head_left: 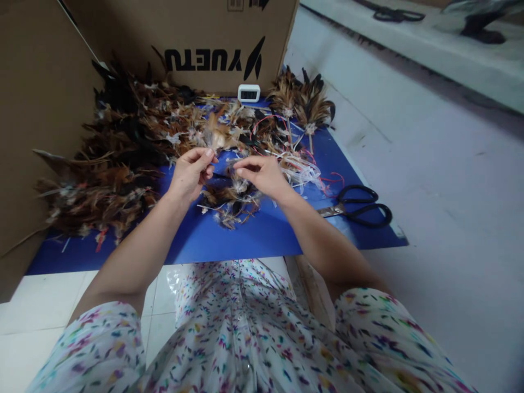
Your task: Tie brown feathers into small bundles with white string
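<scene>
My left hand (191, 170) is closed in a pinch above the blue table, and light brown feathers (218, 134) rise from its fingertips. Facing it, my right hand (264, 173) has thumb and forefinger drawn together; whatever lies between them is too small to make out. Just under both hands sits a small heap of loose grey and brown feathers (235, 204). A large pile of brown and black feathers (135, 114) spreads to the left and behind my hands.
Black-handled scissors (356, 207) lie at the table's (229, 243) right edge. White and red strings (305, 169) lie tangled near them. Two feather bundles on sticks (311, 106) rest at the back right, beside a small white digital clock (249, 93). Cardboard (221, 27) walls the back and left.
</scene>
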`<action>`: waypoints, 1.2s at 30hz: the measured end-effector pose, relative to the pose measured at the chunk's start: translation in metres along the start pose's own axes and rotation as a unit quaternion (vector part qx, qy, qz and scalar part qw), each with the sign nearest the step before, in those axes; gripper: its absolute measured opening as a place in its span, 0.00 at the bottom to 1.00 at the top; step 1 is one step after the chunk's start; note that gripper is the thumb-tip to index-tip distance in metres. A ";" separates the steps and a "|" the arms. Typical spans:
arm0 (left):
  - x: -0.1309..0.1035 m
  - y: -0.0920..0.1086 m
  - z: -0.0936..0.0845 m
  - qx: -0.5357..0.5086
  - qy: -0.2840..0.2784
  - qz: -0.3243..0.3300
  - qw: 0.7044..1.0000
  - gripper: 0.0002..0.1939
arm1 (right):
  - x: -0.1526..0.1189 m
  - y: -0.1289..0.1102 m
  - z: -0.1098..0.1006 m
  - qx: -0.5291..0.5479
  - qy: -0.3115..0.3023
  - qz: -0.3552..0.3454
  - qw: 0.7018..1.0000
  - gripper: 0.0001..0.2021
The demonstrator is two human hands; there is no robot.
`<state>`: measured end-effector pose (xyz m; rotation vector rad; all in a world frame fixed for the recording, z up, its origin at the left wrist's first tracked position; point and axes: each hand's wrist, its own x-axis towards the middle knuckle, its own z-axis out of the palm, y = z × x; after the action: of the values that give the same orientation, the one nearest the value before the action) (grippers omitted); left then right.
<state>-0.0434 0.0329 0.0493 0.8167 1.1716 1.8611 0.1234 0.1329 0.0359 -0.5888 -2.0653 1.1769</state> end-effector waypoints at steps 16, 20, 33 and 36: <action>-0.009 -0.001 0.008 0.015 -0.035 -0.067 0.997 0.19 | 0.005 0.003 -0.008 0.196 0.087 0.036 0.976 0.19; -0.014 -0.002 0.012 0.023 -0.055 -0.110 0.992 0.20 | 0.005 0.003 -0.007 0.150 0.125 0.012 0.981 0.19; -0.016 -0.008 0.012 -0.008 -0.102 -0.174 0.979 0.22 | 0.002 -0.001 0.000 0.083 0.152 -0.043 0.984 0.15; -0.015 -0.008 0.010 -0.011 -0.102 -0.169 0.980 0.22 | 0.002 -0.001 0.001 0.109 0.124 -0.023 0.986 0.18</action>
<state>-0.0250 0.0261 0.0443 0.7262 1.0833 1.4737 0.1210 0.1331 0.0368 -0.5487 -1.7068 1.2173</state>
